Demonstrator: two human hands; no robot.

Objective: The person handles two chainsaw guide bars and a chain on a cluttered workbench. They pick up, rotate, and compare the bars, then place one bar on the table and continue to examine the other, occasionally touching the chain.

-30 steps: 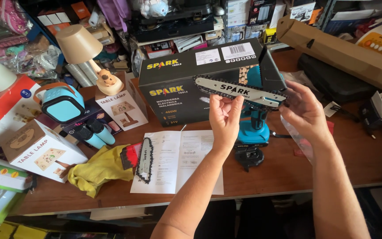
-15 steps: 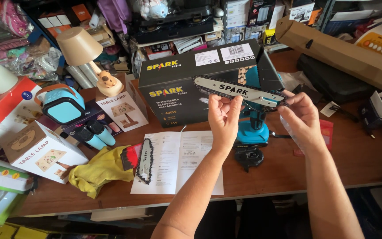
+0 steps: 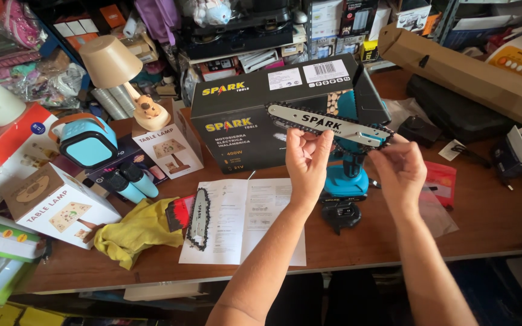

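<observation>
My left hand (image 3: 307,158) grips the middle of a silver chainsaw guide bar (image 3: 324,124) with a black chain around it, held up over the table. My right hand (image 3: 401,170) pinches the chain at the bar's right end. Below the bar a blue mini chainsaw body (image 3: 347,176) stands on the wooden table (image 3: 484,217), with a black battery part (image 3: 339,214) in front of it. A black cardboard box (image 3: 243,127) stands behind the bar.
A second bar with chain (image 3: 199,218) lies on an open paper manual (image 3: 243,220), beside a yellow cloth (image 3: 137,232). At left are a white lamp box (image 3: 55,205), a blue speaker (image 3: 86,142) and a small table lamp (image 3: 116,66). A long brown carton (image 3: 466,72) lies at back right.
My right hand has slid from under the bar's right end and closed into a pinch on the chain. The bar has tipped slightly. My left hand has kept its grip.
</observation>
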